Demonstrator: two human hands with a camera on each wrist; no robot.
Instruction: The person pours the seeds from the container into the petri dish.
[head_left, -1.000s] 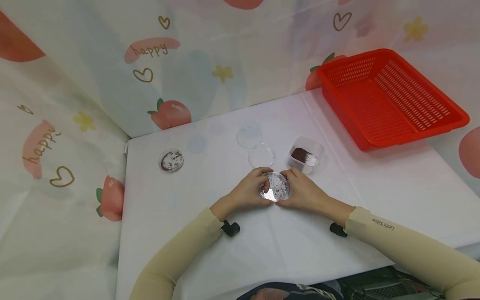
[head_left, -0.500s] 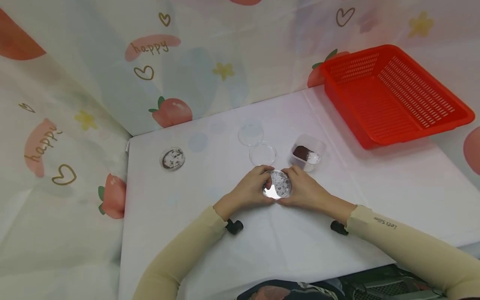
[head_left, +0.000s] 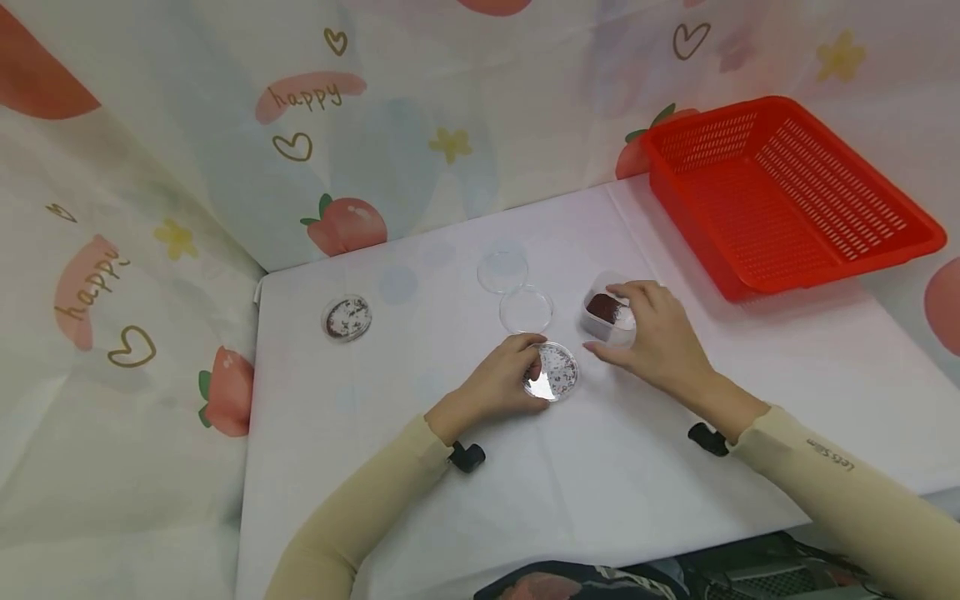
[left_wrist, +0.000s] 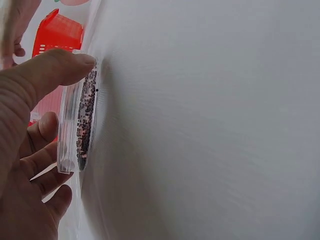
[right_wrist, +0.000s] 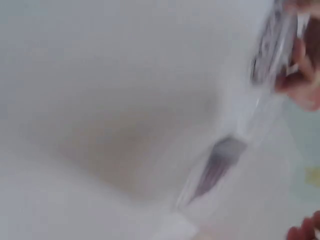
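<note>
A lidded clear petri dish (head_left: 557,372) with dark specks sits on the white table (head_left: 420,392). My left hand (head_left: 504,381) holds its left edge. In the left wrist view the thumb (left_wrist: 52,70) lies on the rim of the dish (left_wrist: 80,125) and the fingers (left_wrist: 42,150) curl under it. My right hand (head_left: 656,333) is spread over a small clear box (head_left: 609,315) of brown powder, with its forefinger at the far rim and its thumb stretched by the near corner. The right wrist view is blurred; the speckled dish (right_wrist: 270,47) shows at its top right.
Two empty clear dishes (head_left: 502,271) (head_left: 527,310) lie just behind the held one. Another speckled dish (head_left: 347,317) lies at the left. A red slotted basket (head_left: 787,192) stands at the back right. A patterned curtain (head_left: 337,125) walls the table's back and left.
My right hand has let go of the speckled dish and moved right and back to the box of powder. The left hand keeps its hold on the dish.
</note>
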